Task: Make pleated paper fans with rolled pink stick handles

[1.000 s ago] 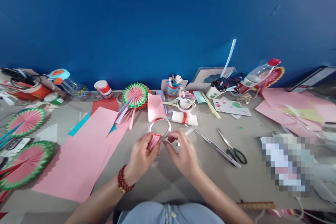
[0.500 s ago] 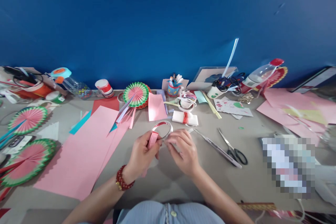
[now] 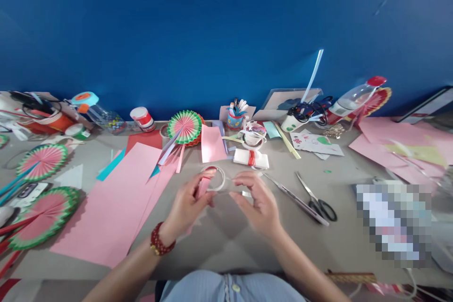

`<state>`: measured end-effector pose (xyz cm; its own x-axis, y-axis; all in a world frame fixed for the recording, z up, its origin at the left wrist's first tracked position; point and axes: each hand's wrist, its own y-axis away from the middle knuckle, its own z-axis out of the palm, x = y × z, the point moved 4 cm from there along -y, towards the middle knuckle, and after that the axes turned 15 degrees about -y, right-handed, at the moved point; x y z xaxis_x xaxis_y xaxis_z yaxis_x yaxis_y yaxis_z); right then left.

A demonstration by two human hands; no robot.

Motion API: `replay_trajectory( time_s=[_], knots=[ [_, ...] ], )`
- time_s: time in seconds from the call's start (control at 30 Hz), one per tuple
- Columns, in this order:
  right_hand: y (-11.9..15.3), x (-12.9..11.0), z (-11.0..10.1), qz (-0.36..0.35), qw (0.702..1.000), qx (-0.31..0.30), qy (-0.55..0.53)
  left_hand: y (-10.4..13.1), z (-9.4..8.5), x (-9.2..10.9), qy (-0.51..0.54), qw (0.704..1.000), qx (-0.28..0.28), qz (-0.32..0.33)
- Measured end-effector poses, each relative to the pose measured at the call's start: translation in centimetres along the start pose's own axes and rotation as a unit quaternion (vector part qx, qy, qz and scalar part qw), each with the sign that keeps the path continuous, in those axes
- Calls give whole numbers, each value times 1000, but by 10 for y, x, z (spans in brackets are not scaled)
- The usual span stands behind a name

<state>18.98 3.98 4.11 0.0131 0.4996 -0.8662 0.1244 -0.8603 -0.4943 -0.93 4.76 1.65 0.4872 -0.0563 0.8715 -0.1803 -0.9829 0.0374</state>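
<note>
My left hand (image 3: 189,200) is closed around a folded pink paper strip (image 3: 203,188) and a roll of clear tape (image 3: 220,177), held together above the table. Opposite it, my right hand (image 3: 258,203) has its fingers curled, with a shiny bit of tape (image 3: 247,194) showing between thumb and fingers. A thin, see-through stretch of tape seems to run across the gap between the hands; its edges are hard to make out. Right of my right hand lie a grey utility knife (image 3: 295,198) and black-handled scissors (image 3: 318,203).
Large pink paper sheets (image 3: 106,207) lie on the left, near watermelon-coloured paper fans (image 3: 46,219). Another pleated fan (image 3: 184,127) leans at the back. Behind my hands are a string-tied white bundle (image 3: 242,156) and a pen cup (image 3: 235,120). A blue wall (image 3: 226,37) closes off the back.
My hands have moved apart: the left a little to the left, the right to the right, drawing tape out between them. The tape roll has shifted slightly left.
</note>
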Motion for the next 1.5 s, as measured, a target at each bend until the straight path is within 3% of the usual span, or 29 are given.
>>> replay_trajectory(
  time_s=[0.2,0.4,0.57,0.73,0.9,1.13,1.3,1.5],
  knots=[
    [-2,-29,23,-96,995,-27,13,11,13,20,-163,970,74,163],
    [0,-36,22,-127,991,-7,35,17,17,25,-210,947,81,229],
    [4,-38,24,-148,989,-5,18,19,16,23,-193,949,99,229],
    [7,-32,23,-104,995,-2,-10,20,17,22,-155,956,103,226],
    [9,-28,21,-72,997,13,-20,21,17,26,-181,946,105,247],
    [7,-27,21,-30,999,6,26,17,18,28,-186,954,51,231],
    [6,-25,17,-19,1000,14,-3,18,17,32,-104,966,-23,234],
    [5,-25,15,-31,998,-8,-52,19,19,27,-79,975,-25,206]
  ],
)
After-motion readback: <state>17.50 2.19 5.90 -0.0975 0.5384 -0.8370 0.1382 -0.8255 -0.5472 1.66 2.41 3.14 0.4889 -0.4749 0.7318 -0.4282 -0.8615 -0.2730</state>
